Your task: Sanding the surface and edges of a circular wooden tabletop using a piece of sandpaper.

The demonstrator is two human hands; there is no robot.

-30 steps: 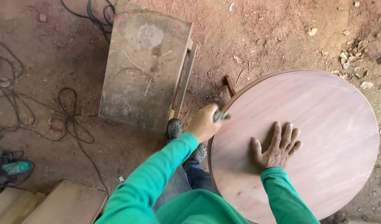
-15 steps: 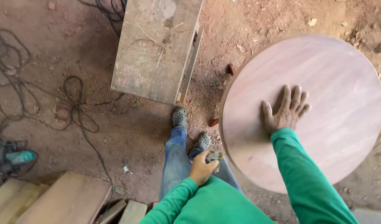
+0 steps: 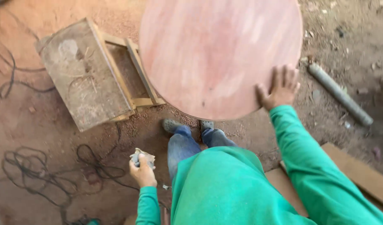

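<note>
Seen from the head camera, the person stands over a round wooden tabletop (image 3: 218,54), reddish and smooth, its near rim curving just above their shoes. The right hand (image 3: 280,86) lies flat on that rim at the lower right, fingers spread, palm pressing the surface rather than clasping it. The left hand (image 3: 142,171) hangs low beside the left leg, well apart from the disc, with its fingers curled closed around a crumpled piece of sandpaper (image 3: 142,157).

To the left of the disc, a worn wooden stool (image 3: 87,77) sits on the dirt; its frame runs under the disc's left edge, though contact cannot be told. To the right, a grey pipe (image 3: 338,93) lies near the rim but clear of it, with bare dirt between. Black cables (image 3: 37,166) loop over the ground at lower left, and flat boards (image 3: 366,175) lie at lower right by the sleeve.
</note>
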